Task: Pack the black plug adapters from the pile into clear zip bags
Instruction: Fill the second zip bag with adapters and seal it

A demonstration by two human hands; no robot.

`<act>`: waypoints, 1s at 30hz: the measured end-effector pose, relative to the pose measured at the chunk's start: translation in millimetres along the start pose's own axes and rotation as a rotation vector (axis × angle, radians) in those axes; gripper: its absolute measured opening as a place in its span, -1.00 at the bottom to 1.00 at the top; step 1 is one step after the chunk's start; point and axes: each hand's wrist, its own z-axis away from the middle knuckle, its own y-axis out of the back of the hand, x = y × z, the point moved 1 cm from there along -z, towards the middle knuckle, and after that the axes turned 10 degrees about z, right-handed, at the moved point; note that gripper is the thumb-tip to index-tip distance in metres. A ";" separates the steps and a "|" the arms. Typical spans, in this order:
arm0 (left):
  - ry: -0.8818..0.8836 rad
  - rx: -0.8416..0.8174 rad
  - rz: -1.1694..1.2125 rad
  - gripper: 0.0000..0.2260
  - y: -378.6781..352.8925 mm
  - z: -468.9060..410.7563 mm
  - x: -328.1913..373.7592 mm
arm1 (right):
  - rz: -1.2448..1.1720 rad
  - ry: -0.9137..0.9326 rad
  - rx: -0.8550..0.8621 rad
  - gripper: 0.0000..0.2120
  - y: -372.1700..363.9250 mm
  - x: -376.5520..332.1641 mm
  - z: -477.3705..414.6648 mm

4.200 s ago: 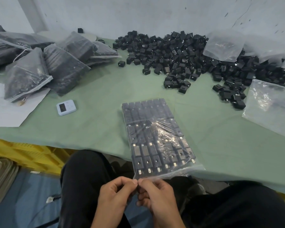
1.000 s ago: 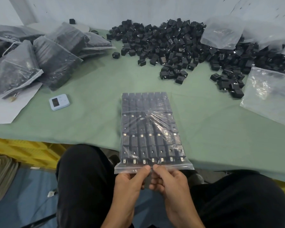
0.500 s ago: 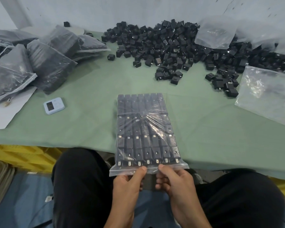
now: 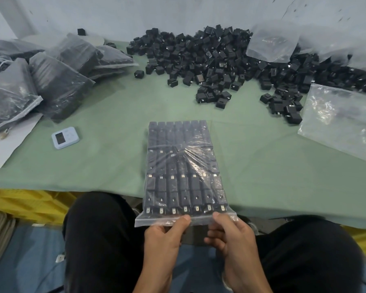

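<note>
A clear zip bag [image 4: 183, 170] filled with neat rows of black plug adapters lies on the green table [image 4: 114, 149], its zip end hanging over the near edge. My left hand [image 4: 164, 235] pinches the zip strip left of the middle, thumb on top. My right hand [image 4: 230, 234] pinches the same strip a little to the right. A big pile of loose black adapters [image 4: 220, 60] covers the far side of the table.
Several filled bags [image 4: 57, 77] are stacked at the far left on white paper. A small blue timer [image 4: 65, 137] lies left of the bag. Empty clear bags lie at the right [image 4: 338, 121] and on the pile [image 4: 273, 43]. Yellow crates [image 4: 25, 201] stand under the table.
The bag has straightened and slid toward me. My hands, close together at the zip before, have drawn apart along the strip, the right one moving right.
</note>
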 end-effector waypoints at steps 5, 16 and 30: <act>0.042 0.038 0.002 -0.87 0.3 -2.7 -7.9 | 0.057 0.062 0.018 -0.80 -0.3 -0.5 -2.3; 0.089 -0.045 -0.047 -0.66 -7.6 -9.5 -13.1 | 0.133 0.066 0.017 -0.79 0.2 -3.5 -3.1; 0.073 -0.037 -0.069 -0.83 -6.0 -16.7 -19.8 | 0.097 0.036 0.060 -0.89 5.6 -6.1 -4.3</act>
